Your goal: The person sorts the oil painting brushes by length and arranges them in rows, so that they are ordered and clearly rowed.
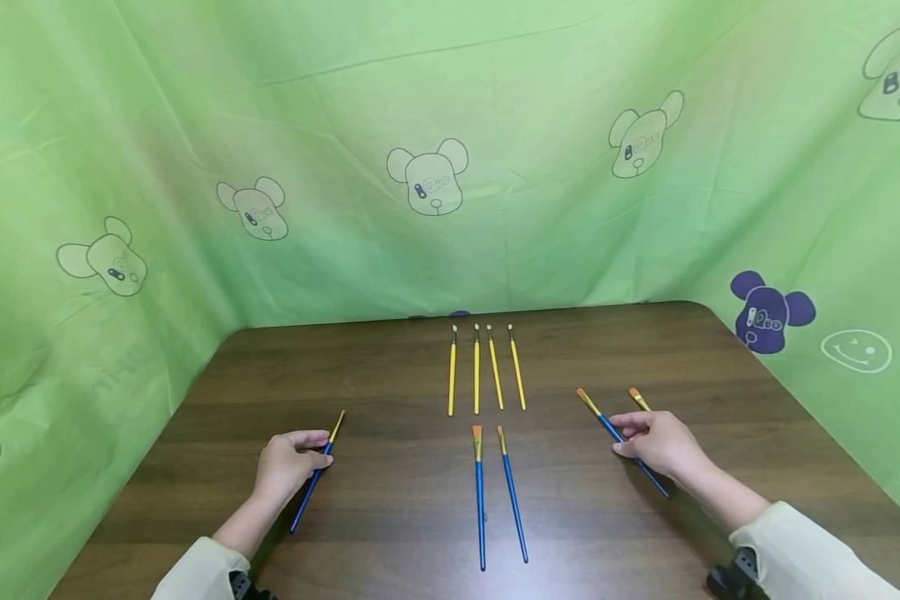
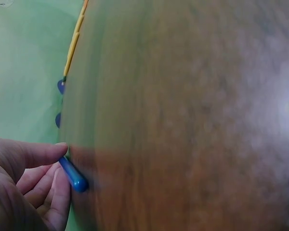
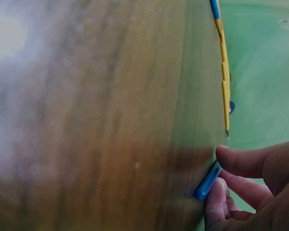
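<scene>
Sleeves (image 1: 810, 546) lay behind my fingers — left hand (image 1: 285, 467) pinching left brush (image 1: 310, 492), right hand (image 1: 663, 444) pinching right brush (image 1: 607, 424) — and a careless nudge could have rolled the spare brush (image 1: 640, 399), half-hidden past my right fingers.

The brown wood-grain tabletop (image 1: 397, 483) there carries four yellow brushes (image 1: 476, 375), side by side; nearer lie two blue-handled brushes (image 1: 480, 508).

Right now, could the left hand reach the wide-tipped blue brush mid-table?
Probably yes, once freed: the left hand pinches a thin brush, but only bare tabletop lies between it and the wide-tipped blue brush.
</scene>
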`<state>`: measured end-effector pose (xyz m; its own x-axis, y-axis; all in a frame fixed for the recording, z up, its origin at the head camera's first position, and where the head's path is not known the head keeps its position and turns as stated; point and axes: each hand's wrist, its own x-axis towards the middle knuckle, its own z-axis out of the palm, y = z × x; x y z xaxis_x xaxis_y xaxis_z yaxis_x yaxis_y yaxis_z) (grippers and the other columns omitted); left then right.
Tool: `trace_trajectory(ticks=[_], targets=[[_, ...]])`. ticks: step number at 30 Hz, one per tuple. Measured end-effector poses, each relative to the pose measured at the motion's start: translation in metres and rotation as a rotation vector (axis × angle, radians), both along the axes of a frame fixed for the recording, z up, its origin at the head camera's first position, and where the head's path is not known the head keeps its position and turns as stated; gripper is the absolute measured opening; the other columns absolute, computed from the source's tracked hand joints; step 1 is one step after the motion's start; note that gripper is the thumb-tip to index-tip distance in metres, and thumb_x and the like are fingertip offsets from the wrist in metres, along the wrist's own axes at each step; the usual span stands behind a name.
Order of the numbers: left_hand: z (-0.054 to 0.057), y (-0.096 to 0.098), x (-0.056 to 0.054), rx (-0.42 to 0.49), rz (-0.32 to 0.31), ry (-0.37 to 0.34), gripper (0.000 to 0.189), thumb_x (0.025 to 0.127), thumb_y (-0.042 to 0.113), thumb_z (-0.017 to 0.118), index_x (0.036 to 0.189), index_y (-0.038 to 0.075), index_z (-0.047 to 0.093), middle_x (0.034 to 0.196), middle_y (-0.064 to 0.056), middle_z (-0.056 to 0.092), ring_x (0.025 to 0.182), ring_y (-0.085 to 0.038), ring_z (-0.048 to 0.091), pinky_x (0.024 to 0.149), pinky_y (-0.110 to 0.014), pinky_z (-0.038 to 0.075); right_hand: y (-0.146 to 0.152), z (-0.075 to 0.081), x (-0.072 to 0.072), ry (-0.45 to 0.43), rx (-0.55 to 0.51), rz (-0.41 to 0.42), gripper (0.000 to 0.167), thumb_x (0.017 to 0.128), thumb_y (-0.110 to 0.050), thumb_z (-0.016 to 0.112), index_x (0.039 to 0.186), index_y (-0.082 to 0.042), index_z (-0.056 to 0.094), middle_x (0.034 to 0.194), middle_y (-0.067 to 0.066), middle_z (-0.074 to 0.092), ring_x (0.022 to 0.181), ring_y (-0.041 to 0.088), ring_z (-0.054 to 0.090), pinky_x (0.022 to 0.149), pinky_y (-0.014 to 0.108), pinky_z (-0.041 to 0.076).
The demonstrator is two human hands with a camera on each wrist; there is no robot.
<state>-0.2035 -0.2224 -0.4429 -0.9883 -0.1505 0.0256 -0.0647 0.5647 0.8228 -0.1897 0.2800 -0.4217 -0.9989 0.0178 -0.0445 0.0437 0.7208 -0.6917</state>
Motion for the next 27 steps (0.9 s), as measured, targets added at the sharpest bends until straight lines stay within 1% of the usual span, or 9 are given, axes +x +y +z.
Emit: trace_trajectory(ticks=[6, 9, 17, 22, 27], targets=[[-0.0006, 0.0002, 0.0003, 0.025, -0.004, -0.008, 0.034, 0.071, -0.004, 0.076, 0.104, -0.003, 0.073, 0.097, -0.014, 0.072, 0.079, -0.017, 0.068, 0.057, -0.026, 0.055, 0.0013, -0.0012, -0.0019, 0.027, 0.027, 0.002, 0.037, 0.075, -0.003, 0.078, 0.109, 0.008, 0.068, 0.085, 0.008, 0.068, 0.077, 0.019, 0.060, 0.066, 0.033, 0.044], [-0.0007, -0.0002, 0.0006, 0.030, -0.004, -0.013, 0.033, 0.071, -0.004, 0.076, 0.104, -0.003, 0.073, 0.097, -0.014, 0.072, 0.079, -0.018, 0.068, 0.057, -0.026, 0.055, 0.0020, -0.0011, -0.0024, 0.027, 0.042, -0.001, 0.036, 0.075, -0.004, 0.078, 0.108, 0.007, 0.069, 0.084, 0.006, 0.068, 0.076, 0.018, 0.059, 0.066, 0.033, 0.043], [-0.0016, 0.0003, -0.0013, 0.015, -0.006, -0.010, 0.033, 0.070, -0.004, 0.075, 0.104, -0.002, 0.073, 0.096, -0.013, 0.073, 0.075, -0.014, 0.065, 0.056, -0.025, 0.054, 0.0027, -0.0011, -0.0011, 0.029, 0.070, 0.002, 0.032, 0.075, -0.004, 0.076, 0.105, 0.005, 0.071, 0.080, 0.003, 0.068, 0.077, 0.019, 0.057, 0.067, 0.034, 0.042], [-0.0012, 0.0008, -0.0019, 0.015, -0.004, -0.010, 0.033, 0.071, -0.005, 0.074, 0.103, -0.002, 0.073, 0.094, -0.012, 0.073, 0.071, -0.012, 0.063, 0.054, -0.024, 0.053, 0.0033, -0.0013, -0.0014, 0.028, 0.069, 0.007, 0.030, 0.076, -0.004, 0.075, 0.104, 0.005, 0.071, 0.080, 0.003, 0.069, 0.077, 0.019, 0.058, 0.068, 0.034, 0.042], [-0.0001, 0.0019, -0.0021, 0.025, 0.005, 0.009, 0.032, 0.071, -0.006, 0.073, 0.103, -0.002, 0.074, 0.093, -0.012, 0.073, 0.069, -0.011, 0.060, 0.051, -0.023, 0.050, 0.0058, 0.0006, -0.0022, 0.018, 0.044, 0.020, 0.030, 0.077, -0.002, 0.074, 0.106, 0.007, 0.070, 0.079, 0.004, 0.068, 0.077, 0.018, 0.057, 0.068, 0.032, 0.043]])
